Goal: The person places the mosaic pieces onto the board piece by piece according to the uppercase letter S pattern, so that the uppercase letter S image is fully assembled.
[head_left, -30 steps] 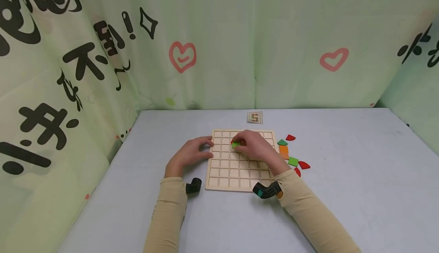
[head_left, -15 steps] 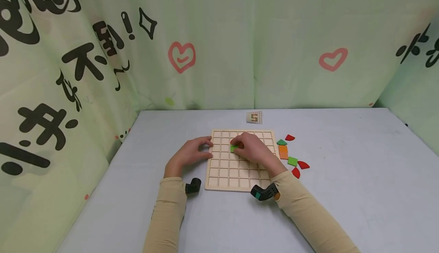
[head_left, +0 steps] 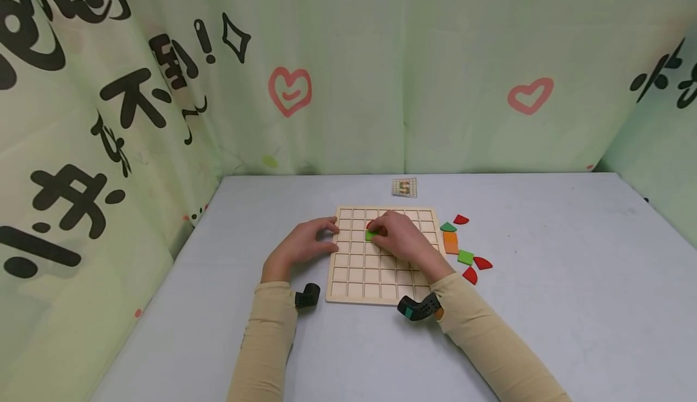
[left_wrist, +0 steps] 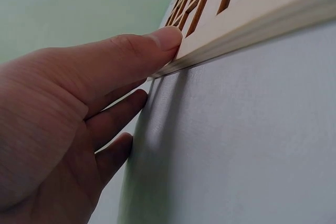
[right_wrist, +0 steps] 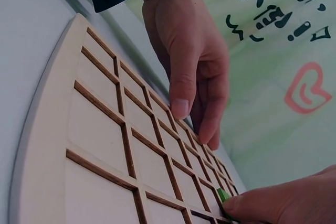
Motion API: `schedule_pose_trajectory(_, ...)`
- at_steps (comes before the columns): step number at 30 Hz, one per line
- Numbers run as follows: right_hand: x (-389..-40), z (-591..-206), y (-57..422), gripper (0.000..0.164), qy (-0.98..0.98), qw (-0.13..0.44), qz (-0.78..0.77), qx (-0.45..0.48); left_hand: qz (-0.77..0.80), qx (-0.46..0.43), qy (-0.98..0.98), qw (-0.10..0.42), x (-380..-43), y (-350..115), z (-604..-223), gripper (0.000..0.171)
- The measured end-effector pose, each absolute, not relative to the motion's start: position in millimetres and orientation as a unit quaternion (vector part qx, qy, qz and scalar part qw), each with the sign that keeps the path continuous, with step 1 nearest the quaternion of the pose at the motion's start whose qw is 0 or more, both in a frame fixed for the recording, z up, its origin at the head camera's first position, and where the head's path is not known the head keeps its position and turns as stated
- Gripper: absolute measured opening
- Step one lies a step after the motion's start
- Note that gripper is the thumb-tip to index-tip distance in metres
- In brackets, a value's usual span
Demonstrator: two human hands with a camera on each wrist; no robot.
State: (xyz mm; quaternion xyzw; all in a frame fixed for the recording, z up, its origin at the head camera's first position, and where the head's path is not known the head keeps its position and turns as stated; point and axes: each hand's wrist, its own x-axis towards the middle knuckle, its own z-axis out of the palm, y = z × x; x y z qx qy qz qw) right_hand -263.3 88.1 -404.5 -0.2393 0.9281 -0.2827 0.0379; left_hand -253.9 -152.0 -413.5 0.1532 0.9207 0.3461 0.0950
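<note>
head view: nearest the wearer, two tan sleeves (head_left: 272, 335) extend over a pale table (head_left: 588, 281), a dark wrist device (head_left: 418, 307) at each cuff. a grid board (head_left: 348, 293) lies flat ahead. left hand (head_left: 301, 243): at the board's left edge, thumb and index spread well apart, nothing enclosed; left wrist view shows the thumb tip touching the rim. right hand (head_left: 403, 232): over the board, thumb and index brought close in a pinch on a green tile (head_left: 371, 235). governing relation: the tile is at the right fingertips, left of the palm, on the near side of a partly covered red piece (head_left: 369, 224); contact between the two cannot be told. the right hand is the nearer; the left is well apart from the tile. the tile's long axis, if any, is not readable under the fingers, nor is full seating in a cell confirmed. right of the board, near to far: two red wedges (head_left: 470, 275), a light green square (head_left: 466, 257), an orange rectangle (head_left: 451, 243), a dark green piece (head_left: 449, 227), a further red wedge (head_left: 461, 219). beyond the far edge: a printed card (head_left: 405, 187). behind all: a pale green printed curtain (head_left: 457, 123)
</note>
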Motion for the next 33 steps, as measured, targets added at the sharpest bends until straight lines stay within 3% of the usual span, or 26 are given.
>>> schedule_pose_trajectory(33,-269,-390,110,0.027,0.929,0.048,-0.303,-0.205,0.349,0.146,0.920,0.098,-252,-150,-413,0.033)
